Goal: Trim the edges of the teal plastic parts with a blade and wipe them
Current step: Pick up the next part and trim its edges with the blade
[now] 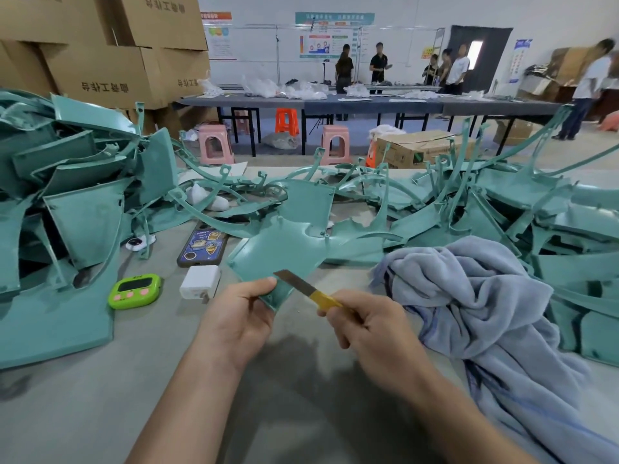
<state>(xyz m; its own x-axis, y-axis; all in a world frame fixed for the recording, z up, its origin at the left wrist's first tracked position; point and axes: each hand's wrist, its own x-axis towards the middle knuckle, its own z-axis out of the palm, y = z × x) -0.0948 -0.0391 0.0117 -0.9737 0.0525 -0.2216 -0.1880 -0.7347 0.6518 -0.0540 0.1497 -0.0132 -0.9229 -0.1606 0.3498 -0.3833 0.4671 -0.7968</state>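
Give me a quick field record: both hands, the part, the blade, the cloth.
left hand: grips near corner of flat teal plastic part
right hand: holds yellow-handled utility knife
blade: extended, against the part's near edge
cloth: crumpled pale blue towel, right of hands, untouched
nearby left: green timer, white charger, phone

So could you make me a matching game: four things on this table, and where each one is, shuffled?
1. lime green oval plastic timer
2. crumpled grey-blue cloth towel
3. yellow-handled metal blade
4. dark flat phone with cartoon stickers

A. gripped in the right hand
B. just beyond the white square charger block
C. left of the charger block
D. heaped right of the right hand

Pairs: 1-C, 2-D, 3-A, 4-B.
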